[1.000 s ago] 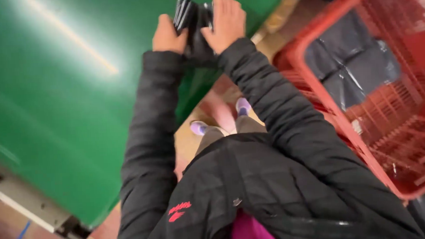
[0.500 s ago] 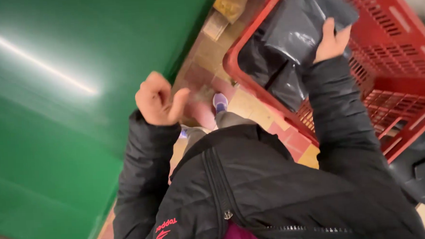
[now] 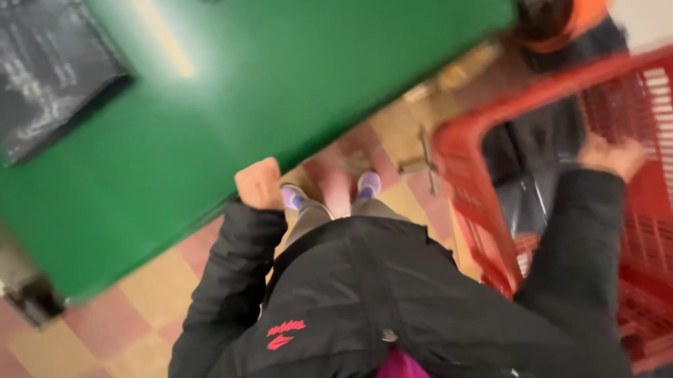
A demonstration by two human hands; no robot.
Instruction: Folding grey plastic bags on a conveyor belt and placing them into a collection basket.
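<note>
Far left, a black sheet-like bag (image 3: 40, 70) lies flat on the green tabletop (image 3: 286, 85), up near its far left corner, well away from either hand. The tabletop's near edge runs diagonally across the view, and the left hand (image 3: 259, 183) sits right at that edge, curled into a loose fist with nothing in it as far as I can see.

Below that edge there's checkered floor (image 3: 131, 326) in red and yellow tiles, with the person's purple shoes (image 3: 329, 191) between the tabletop and the red plastic crate (image 3: 655, 220) on the right. Pretty tight standing room there.

The right hand (image 3: 611, 158) is down inside the crate, over a dark grey plastic-wrapped bundle (image 3: 536, 165) that lies against the crate's near left wall. It's motion-blurred, so I honestly can't tell how open it is or whether it has a grip on anything.

That bundle looks soft and floppy to me, probably light, and the plastic film likely slides around, so pinching a fold or scooping under it seems better than squeezing the middle. The crate's lattice walls and rim are what to clear when lifting out; the open green surface in the middle has plenty of room.
</note>
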